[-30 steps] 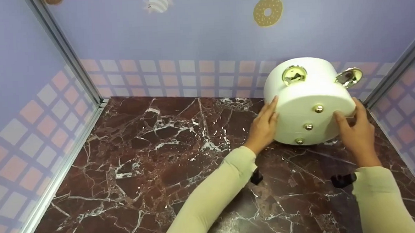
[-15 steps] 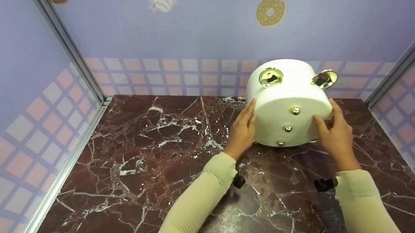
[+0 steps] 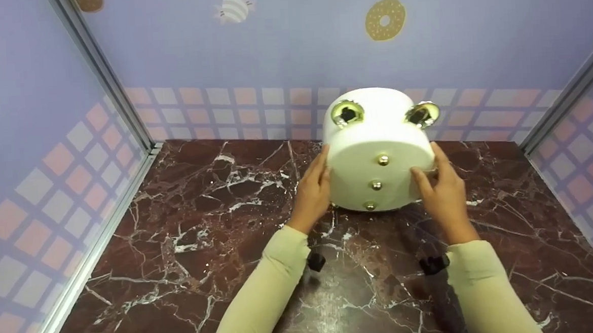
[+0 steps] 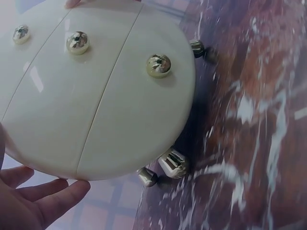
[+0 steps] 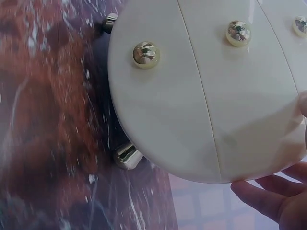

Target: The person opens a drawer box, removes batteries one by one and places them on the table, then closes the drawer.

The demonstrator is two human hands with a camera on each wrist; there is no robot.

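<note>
A white drum-shaped drawer box (image 3: 373,175) stands upright near the back wall in the head view. Its front has seams between the drawers and three shiny knobs (image 3: 376,185); two gold ear-shaped pieces (image 3: 347,114) stick out on top. My left hand (image 3: 312,193) holds the box's left side, fingers along the curved wall. On the opposite side my right hand (image 3: 445,194) grips it, thumb on the front face and fingers round the edge. Silvery feet (image 4: 173,163) under the box show right at the tabletop in the left wrist view.
A dark red marbled tabletop (image 3: 221,272) spreads to the left and front. Purple panels with pink and white squares (image 3: 217,107) enclose the back and both sides. Metal strips (image 3: 114,84) run along the corners.
Both hands have moved the drawer box leftward along the back of the table, from the right side toward the middle, keeping their hold on it.
</note>
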